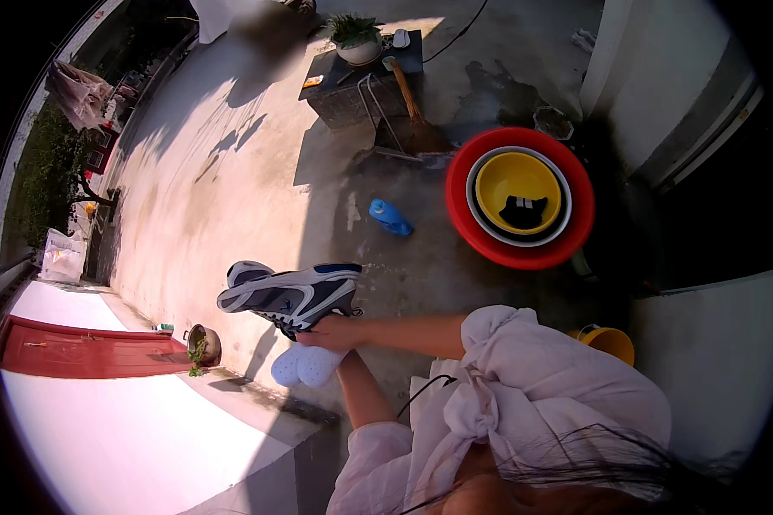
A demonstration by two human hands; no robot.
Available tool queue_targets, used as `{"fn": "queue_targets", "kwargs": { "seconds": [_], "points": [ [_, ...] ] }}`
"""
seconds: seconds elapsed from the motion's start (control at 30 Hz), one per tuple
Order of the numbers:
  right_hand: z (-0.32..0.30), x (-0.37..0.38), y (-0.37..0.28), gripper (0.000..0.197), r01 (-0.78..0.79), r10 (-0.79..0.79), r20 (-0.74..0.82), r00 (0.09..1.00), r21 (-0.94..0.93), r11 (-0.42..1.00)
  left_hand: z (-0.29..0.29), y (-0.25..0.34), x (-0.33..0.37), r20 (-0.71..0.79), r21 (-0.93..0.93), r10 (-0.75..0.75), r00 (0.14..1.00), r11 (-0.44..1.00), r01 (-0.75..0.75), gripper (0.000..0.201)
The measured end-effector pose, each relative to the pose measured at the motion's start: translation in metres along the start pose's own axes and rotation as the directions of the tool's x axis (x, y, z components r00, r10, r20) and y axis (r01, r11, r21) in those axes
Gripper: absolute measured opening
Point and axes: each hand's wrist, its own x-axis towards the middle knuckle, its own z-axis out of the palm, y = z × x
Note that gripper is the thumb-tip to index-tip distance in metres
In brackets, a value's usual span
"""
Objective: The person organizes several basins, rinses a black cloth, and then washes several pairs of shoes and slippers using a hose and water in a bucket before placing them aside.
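A pair of grey, white and navy sneakers (296,293) is held up in front of me, one shoe overlapping the other. My right hand (333,333) is closed on them at their near end, by the laces. My left forearm rises to the same spot, but the fingers of my left hand are hidden behind my right hand and two pale dotted, rounded shapes (305,366). These look like slipper toes; I cannot tell whether they are held. A blue bottle (391,217) lies on the concrete beyond the shoes, to the right.
To the right stands a red basin (459,210) with a white basin and a yellow basin (489,193) nested inside, a black item in it. A yellow bucket (610,343) is nearer. Farther off are a dark block table (352,107), a potted plant and a broom (408,94).
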Motion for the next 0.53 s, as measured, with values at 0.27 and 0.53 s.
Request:
{"fn": "queue_targets", "kwargs": {
  "seconds": [0.27, 0.53],
  "points": [
    [0.004, -0.027, 0.022, 0.049, 0.032, 0.041, -0.178, 0.983, 0.385, 0.922, -0.031, 0.009, 0.055, -0.123, -0.139, 0.107, 0.987, 0.982, -0.124, 0.052],
    [-0.009, 0.057, -0.027, 0.069, 0.004, 0.126, -0.292, 0.948, 0.406, 0.914, -0.07, 0.02, 0.113, -0.169, -0.287, 0.194, 0.966, 0.928, -0.237, 0.058]
  ]
}}
